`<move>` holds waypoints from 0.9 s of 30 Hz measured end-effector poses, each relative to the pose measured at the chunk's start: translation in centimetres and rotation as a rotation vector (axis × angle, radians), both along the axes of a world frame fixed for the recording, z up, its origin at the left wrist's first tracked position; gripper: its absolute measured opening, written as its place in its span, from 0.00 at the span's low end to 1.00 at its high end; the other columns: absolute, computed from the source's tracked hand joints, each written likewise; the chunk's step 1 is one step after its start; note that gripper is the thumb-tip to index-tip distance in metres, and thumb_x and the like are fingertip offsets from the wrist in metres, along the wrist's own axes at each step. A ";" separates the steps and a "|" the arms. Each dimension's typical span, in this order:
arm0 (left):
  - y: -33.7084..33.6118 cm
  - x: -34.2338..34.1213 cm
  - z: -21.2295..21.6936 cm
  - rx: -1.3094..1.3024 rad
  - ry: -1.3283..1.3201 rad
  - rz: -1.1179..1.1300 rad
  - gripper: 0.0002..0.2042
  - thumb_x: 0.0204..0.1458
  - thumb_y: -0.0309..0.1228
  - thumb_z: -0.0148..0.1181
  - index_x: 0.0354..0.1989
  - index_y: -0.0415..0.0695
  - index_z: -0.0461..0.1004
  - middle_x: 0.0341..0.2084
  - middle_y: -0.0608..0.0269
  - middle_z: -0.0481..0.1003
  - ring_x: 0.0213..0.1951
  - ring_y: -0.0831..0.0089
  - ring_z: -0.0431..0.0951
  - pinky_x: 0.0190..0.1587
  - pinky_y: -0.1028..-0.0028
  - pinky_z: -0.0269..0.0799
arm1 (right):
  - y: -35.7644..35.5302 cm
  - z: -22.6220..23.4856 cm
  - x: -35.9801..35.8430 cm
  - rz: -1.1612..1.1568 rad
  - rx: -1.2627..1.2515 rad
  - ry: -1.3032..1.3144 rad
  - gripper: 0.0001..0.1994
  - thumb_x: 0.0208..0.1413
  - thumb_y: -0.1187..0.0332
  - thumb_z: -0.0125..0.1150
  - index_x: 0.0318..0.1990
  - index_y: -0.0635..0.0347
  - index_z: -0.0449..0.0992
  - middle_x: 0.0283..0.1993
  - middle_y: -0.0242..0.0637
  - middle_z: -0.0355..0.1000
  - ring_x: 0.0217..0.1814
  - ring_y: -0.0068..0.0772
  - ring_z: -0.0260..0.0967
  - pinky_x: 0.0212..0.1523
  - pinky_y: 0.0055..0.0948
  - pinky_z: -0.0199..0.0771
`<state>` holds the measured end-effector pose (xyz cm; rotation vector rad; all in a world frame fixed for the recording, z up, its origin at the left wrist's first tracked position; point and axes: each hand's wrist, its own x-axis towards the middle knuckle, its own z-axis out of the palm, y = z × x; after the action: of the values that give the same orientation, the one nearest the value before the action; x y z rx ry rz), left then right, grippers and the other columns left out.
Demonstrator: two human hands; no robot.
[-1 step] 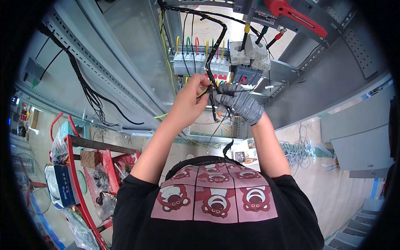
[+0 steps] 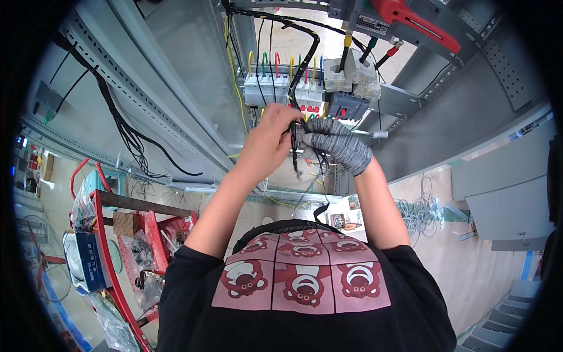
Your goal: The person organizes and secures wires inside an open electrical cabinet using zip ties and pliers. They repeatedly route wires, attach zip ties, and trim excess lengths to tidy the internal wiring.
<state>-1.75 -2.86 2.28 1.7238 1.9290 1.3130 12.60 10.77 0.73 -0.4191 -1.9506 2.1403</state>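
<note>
A black wrapped wire bundle (image 2: 316, 47) comes down past a row of white circuit breakers (image 2: 258, 92) in a grey metal cabinet. My left hand (image 2: 270, 139), bare, pinches at the lower part of this bundle, just below the breakers. My right hand (image 2: 340, 146), in a grey knitted glove, is closed round the black wires on the other side, its fingertips close to the left ones. Loose black wire ends (image 2: 322, 161) dangle beneath both hands. What exactly lies between the fingertips is partly hidden.
A red switch handle (image 2: 416, 26) juts out at the upper right, near a dark breaker (image 2: 346, 105) with clear covers. Another black wire bundle (image 2: 117, 117) hangs at left. Lower left stands a red cart (image 2: 111, 246) with bags and boxes. Coiled grey wire (image 2: 419, 214) lies on the floor.
My left hand has turned slightly over the bundle, and the yellow-green wire by its fingers is now hidden. The hanging wire end has swung a little left and looks blurred.
</note>
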 end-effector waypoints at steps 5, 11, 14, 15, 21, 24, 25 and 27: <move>0.2 -0.5 -1.5 0.320 0.364 0.044 0.16 0.46 0.16 0.52 0.44 0.44 0.70 0.35 0.59 0.71 0.39 0.69 0.76 0.38 0.70 0.71 | 0.5 -0.9 0.0 0.077 0.221 0.084 0.19 0.55 0.68 0.59 0.53 0.65 0.69 0.45 0.33 0.72 0.44 0.21 0.69 0.46 0.21 0.71; -0.1 0.3 -1.1 0.252 -0.649 -0.074 0.08 0.60 0.24 0.45 0.45 0.37 0.66 0.38 0.58 0.72 0.38 0.71 0.77 0.43 0.73 0.73 | 0.6 0.5 -0.6 -0.038 -0.351 0.095 0.17 0.55 0.77 0.51 0.53 0.63 0.68 0.45 0.36 0.73 0.43 0.24 0.72 0.42 0.21 0.75; 0.4 0.6 -1.1 0.166 -1.083 -0.094 0.11 0.63 0.33 0.42 0.44 0.37 0.66 0.32 0.57 0.74 0.31 0.70 0.77 0.37 0.76 0.73 | 0.6 -0.3 -1.8 -0.077 -0.205 0.077 0.16 0.58 0.73 0.51 0.54 0.62 0.68 0.42 0.35 0.73 0.40 0.22 0.72 0.40 0.18 0.74; 0.6 0.3 -1.6 0.122 -1.247 -0.112 0.11 0.63 0.34 0.42 0.43 0.38 0.67 0.31 0.58 0.75 0.30 0.70 0.77 0.36 0.77 0.73 | 0.5 -0.1 -2.2 -0.071 -0.142 0.088 0.15 0.59 0.72 0.51 0.53 0.62 0.68 0.41 0.34 0.73 0.40 0.22 0.72 0.41 0.18 0.74; 1.2 -2.4 -4.4 -0.245 -1.509 -0.403 0.10 0.62 0.34 0.45 0.34 0.41 0.69 0.25 0.63 0.75 0.25 0.77 0.75 0.28 0.79 0.70 | 1.2 -0.5 -3.0 -0.063 0.332 0.108 0.09 0.55 0.74 0.56 0.44 0.63 0.74 0.34 0.30 0.72 0.37 0.19 0.65 0.38 0.22 0.69; 1.4 -2.3 -3.5 -0.268 -1.253 -0.252 0.06 0.59 0.29 0.48 0.40 0.40 0.68 0.27 0.61 0.75 0.27 0.75 0.75 0.32 0.77 0.71 | 1.2 -0.5 -3.3 -0.133 0.506 0.211 0.09 0.51 0.78 0.54 0.40 0.62 0.74 0.30 0.37 0.70 0.34 0.26 0.66 0.38 0.25 0.69; 1.4 -2.4 -3.7 -0.244 -1.128 -0.186 0.08 0.58 0.27 0.48 0.43 0.40 0.67 0.31 0.60 0.76 0.32 0.75 0.75 0.37 0.77 0.72 | 0.9 -0.5 -3.2 -0.244 0.592 0.225 0.08 0.49 0.77 0.55 0.39 0.63 0.74 0.33 0.42 0.71 0.34 0.35 0.69 0.40 0.29 0.70; 1.4 -3.7 -5.3 -0.083 -0.770 0.033 0.08 0.58 0.27 0.49 0.44 0.39 0.67 0.33 0.60 0.75 0.35 0.76 0.75 0.41 0.77 0.71 | 1.0 0.0 -3.3 -0.390 0.876 0.218 0.08 0.48 0.75 0.56 0.38 0.63 0.74 0.37 0.45 0.71 0.38 0.43 0.71 0.41 0.34 0.71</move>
<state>-5.47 -1.42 -3.00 0.9259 1.5196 1.5677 9.30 11.73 0.73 -0.3311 -2.1964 0.9203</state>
